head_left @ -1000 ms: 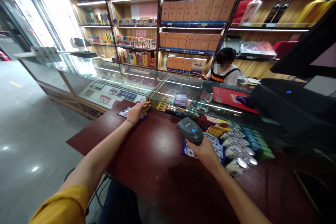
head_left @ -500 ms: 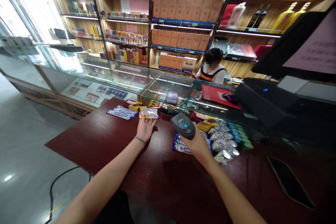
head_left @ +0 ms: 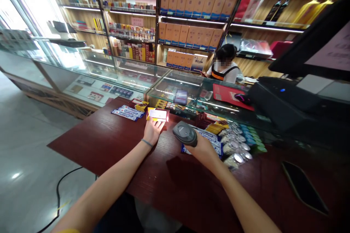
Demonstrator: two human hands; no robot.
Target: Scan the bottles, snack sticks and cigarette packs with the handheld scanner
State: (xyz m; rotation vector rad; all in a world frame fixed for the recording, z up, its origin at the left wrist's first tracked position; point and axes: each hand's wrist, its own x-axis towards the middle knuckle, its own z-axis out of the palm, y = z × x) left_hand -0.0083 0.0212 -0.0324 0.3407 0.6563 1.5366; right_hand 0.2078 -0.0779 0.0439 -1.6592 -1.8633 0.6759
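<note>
My left hand (head_left: 153, 131), palm up with a thin band at the wrist, holds a yellow and dark red snack packet (head_left: 158, 115). Its pale label side faces me, and bright light falls on it. My right hand (head_left: 205, 150) is wrapped round a dark grey barcode scanner (head_left: 185, 133), whose head points toward the packet. Beyond my left hand lie blue and white stick packets (head_left: 128, 113) and more yellow and dark red packets (head_left: 140, 105). Partly hidden behind the scanner and right hand are more blue and white packets (head_left: 216, 143).
Several silver-lidded packs (head_left: 234, 145) and a row of yellow-brown packets (head_left: 214, 124) stand right on the wooden table (head_left: 109, 145). A phone (head_left: 303, 185) lies further right. Beyond run a glass counter (head_left: 175, 80), a red mat (head_left: 226, 94), a dark monitor (head_left: 308, 47) and a seated person (head_left: 224, 67).
The scanner has shifted slightly left, and its blue light no longer shows. The packet in my left hand is now brightly lit and tilted differently. The view has dipped a little.
</note>
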